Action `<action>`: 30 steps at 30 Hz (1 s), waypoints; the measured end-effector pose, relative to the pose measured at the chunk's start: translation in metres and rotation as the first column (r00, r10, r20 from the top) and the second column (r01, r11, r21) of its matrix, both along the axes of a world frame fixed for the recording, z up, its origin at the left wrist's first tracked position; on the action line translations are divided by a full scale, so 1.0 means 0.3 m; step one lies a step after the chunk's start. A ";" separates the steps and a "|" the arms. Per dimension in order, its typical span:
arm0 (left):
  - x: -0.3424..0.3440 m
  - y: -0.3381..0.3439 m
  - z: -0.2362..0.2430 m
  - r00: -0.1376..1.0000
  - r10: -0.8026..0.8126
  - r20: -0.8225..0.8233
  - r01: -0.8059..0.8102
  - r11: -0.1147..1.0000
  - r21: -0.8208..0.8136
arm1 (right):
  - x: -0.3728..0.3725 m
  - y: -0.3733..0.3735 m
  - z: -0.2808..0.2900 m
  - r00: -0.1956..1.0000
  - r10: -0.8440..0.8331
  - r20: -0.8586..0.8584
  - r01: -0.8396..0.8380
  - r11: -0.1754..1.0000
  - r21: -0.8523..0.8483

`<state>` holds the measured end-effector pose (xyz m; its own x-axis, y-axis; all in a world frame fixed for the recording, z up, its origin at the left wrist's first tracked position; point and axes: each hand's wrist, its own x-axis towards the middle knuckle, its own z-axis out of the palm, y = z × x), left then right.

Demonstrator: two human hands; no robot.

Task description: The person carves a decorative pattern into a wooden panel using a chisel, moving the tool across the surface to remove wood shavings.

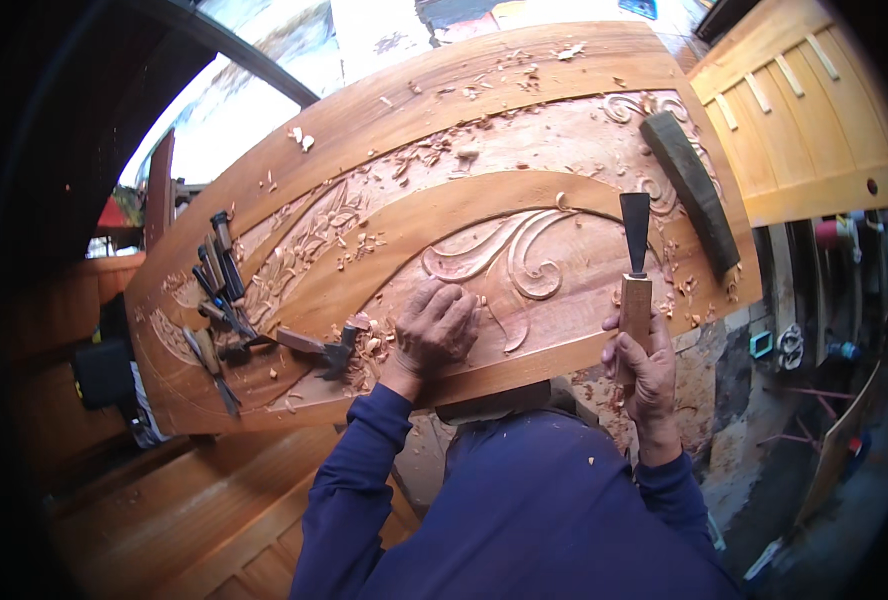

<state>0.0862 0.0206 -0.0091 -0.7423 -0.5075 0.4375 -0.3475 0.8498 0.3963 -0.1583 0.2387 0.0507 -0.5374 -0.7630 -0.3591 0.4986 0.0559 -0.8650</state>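
A large wooden panel (554, 345) lies before me, carved with leafy scrolls. My left hand (437, 328) rests on it, back up and fingers bent loosely, just below a raised carved scroll (484, 250). No tool shows in that hand; its fingertips are partly hidden. At the panel's near right edge, my right hand (647, 375) grips the wooden handle of a chisel (636, 240). The chisel stands upright, its wide dark blade pointing away from me and off the wood. Beside my left wrist lies a hammer-like tool (336, 352) with a dark head among curled shavings.
Several carving chisels (222, 265) lie bunched on the panel's left side. A long dark block (689, 190) lies across its right side. Wood shavings (429, 152) are scattered over the carving. A slatted light wooden piece (799, 110) stands at the far right.
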 end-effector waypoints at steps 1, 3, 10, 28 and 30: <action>-0.021 0.004 0.020 0.998 0.060 0.008 -0.060 0.998 -0.032 | -0.025 0.001 0.007 0.995 0.027 0.093 -0.028 1.000 0.009; -0.043 -0.003 0.021 0.988 0.154 0.013 -0.153 0.986 -0.061 | -0.070 -0.006 0.008 0.993 0.083 0.081 -0.085 0.996 0.024; -0.255 0.180 0.063 0.960 0.193 -0.201 -0.192 0.981 0.024 | -0.318 -0.058 0.010 0.858 0.508 -0.084 -0.467 0.837 0.286; -0.734 -0.001 -0.032 0.790 0.559 -0.252 -0.527 0.829 0.187 | -0.589 -0.777 0.005 -0.185 0.718 -0.671 -0.928 0.097 0.360; -0.738 -0.014 -0.035 0.757 0.597 -0.267 -0.557 0.802 0.213 | -0.588 -0.809 -0.003 -0.235 0.707 -0.667 -0.918 0.064 0.391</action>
